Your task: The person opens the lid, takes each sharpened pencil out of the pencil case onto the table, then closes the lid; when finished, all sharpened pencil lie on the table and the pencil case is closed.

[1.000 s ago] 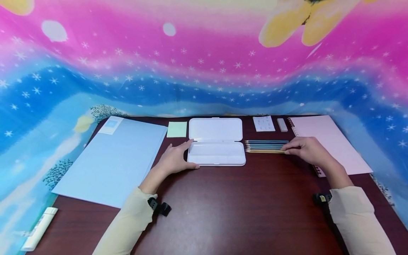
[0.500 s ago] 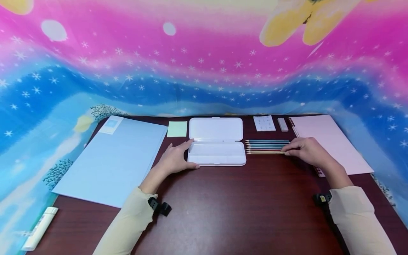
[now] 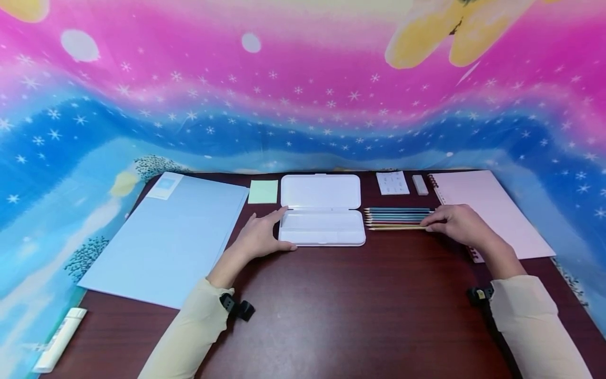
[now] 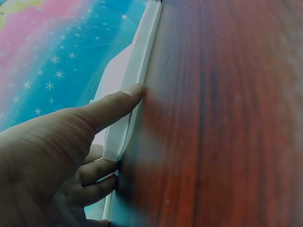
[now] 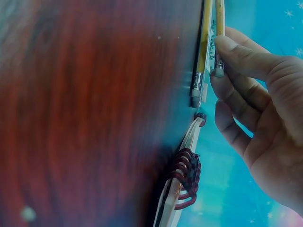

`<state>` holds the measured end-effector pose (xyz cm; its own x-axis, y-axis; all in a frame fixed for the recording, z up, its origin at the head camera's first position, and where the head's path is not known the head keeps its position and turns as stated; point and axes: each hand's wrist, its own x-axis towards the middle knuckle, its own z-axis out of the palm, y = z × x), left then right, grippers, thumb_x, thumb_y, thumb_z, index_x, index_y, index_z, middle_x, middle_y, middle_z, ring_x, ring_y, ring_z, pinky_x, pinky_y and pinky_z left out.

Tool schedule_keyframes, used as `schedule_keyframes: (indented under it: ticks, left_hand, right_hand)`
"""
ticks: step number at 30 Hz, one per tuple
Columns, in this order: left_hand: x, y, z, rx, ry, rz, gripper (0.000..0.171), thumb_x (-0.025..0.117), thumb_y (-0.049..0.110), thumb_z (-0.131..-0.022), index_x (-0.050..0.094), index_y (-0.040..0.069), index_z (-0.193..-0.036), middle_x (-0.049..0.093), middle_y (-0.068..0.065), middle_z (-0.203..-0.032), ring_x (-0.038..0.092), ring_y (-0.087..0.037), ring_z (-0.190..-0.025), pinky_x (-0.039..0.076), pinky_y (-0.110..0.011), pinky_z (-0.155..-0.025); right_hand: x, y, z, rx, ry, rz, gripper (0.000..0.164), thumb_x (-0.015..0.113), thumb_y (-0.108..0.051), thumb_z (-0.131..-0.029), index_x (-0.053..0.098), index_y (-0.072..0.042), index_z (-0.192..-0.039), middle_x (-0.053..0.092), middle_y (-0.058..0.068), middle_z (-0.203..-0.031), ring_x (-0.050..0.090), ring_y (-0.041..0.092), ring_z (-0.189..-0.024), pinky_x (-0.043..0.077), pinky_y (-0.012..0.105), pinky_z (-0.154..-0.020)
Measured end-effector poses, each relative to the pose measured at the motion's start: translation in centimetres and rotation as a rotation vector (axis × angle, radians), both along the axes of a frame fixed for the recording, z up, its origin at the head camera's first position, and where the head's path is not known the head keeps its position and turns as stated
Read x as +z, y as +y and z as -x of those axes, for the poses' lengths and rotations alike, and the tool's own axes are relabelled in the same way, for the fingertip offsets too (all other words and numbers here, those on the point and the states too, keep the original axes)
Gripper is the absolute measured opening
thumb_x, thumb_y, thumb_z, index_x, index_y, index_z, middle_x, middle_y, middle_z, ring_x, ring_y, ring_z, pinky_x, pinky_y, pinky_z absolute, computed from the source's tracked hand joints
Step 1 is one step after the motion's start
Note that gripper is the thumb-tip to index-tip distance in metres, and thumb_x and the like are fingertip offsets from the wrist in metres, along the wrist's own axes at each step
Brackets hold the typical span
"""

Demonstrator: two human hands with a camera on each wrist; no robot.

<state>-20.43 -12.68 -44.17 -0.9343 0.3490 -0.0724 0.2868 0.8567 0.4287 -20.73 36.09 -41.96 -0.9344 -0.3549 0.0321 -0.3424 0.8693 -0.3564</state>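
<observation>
A white pencil case (image 3: pixel 326 237) lies with its lid raised flat behind it on the dark wooden table. My left hand (image 3: pixel 258 237) holds the case's left end, thumb along the front edge and fingers at the other side. To the right of the case, several pencils (image 3: pixel 397 214) lie side by side in a row. My right hand (image 3: pixel 456 223) pinches a yellow pencil (image 5: pixel 220 19) between thumb and fingers, near its eraser end. In the right wrist view this pencil stands apart from another yellow pencil (image 5: pixel 205 38); in the head view it is slightly angled from the row.
A pale blue folder (image 3: pixel 175 237) lies at left, a pink spiral notebook (image 3: pixel 487 210) at right. Along the back are green sticky notes (image 3: pixel 263 192), a small printed pad (image 3: pixel 392 183) and an eraser (image 3: pixel 419 185). A white tube-like object (image 3: pixel 60 341) lies front left.
The right hand has drawn the yellow pencil slightly away from the row, toward the front and right. The left hand and the pencil case have stayed put.
</observation>
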Motion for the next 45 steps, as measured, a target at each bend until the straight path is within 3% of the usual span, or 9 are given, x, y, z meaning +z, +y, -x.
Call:
schedule_keyframes:
  ticks: [12, 21, 32, 40, 45]
  left_hand:
    - [-0.1, 0.0, 0.1, -0.003, 0.007, 0.007, 0.105, 0.082, 0.059, -0.076, 0.034, 0.017, -0.16, 0.047, -0.01, -0.158, 0.051, -0.034, -0.14, 0.02, -0.061, -0.125]
    - [-0.1, 0.0, 0.1, 0.003, 0.004, 0.008, 0.105, 0.082, 0.059, -0.077, 0.033, 0.018, -0.16, 0.046, -0.009, -0.158, 0.05, -0.034, -0.141, 0.02, -0.061, -0.125]
    - [0.0, -0.1, 0.0, 0.001, 0.004, 0.008, 0.105, 0.081, 0.059, -0.077, 0.033, 0.018, -0.16, 0.046, -0.01, -0.158, 0.05, -0.034, -0.141, 0.02, -0.061, -0.125]
    - [0.1, 0.0, 0.0, 0.004, -0.002, 0.011, 0.105, 0.081, 0.059, -0.077, 0.032, 0.019, -0.16, 0.046, -0.01, -0.158, 0.05, -0.033, -0.142, 0.019, -0.061, -0.125]
    - [0.0, 0.1, 0.0, 0.003, -0.005, 0.009, 0.105, 0.081, 0.059, -0.077, 0.032, 0.018, -0.161, 0.046, -0.01, -0.158, 0.05, -0.034, -0.141, 0.019, -0.061, -0.125]
  right_hand:
    - [0.3, -0.6, 0.2, -0.041, -0.075, -0.027, 0.015, 0.073, -0.01, -0.091, 0.082, -0.021, -0.096, 0.078, 0.004, -0.1, 0.069, 0.026, -0.094, 0.054, 0.053, -0.087]
    - [0.3, -0.8, 0.5, -0.08, -0.13, -0.066, 0.012, 0.072, -0.014, -0.093, 0.078, -0.023, -0.089, 0.075, -0.004, -0.088, 0.062, 0.018, -0.082, 0.052, 0.048, -0.082]
    - [0.5, -0.8, 0.9, -0.093, -0.117, -0.117, 0.011, 0.071, -0.014, -0.094, 0.078, -0.022, -0.09, 0.075, -0.002, -0.089, 0.062, 0.019, -0.081, 0.052, 0.051, -0.081]
    - [1.2, -1.0, 1.0, -0.102, -0.135, -0.066, 0.01, 0.07, -0.017, -0.096, 0.077, -0.022, -0.092, 0.075, -0.002, -0.089, 0.059, 0.019, -0.08, 0.05, 0.043, -0.076]
    - [2.6, -2.0, 1.7, -0.062, -0.113, 0.005, 0.016, 0.066, -0.024, -0.099, 0.078, -0.016, -0.107, 0.077, 0.007, -0.101, 0.055, 0.019, -0.074, 0.045, 0.035, -0.069]
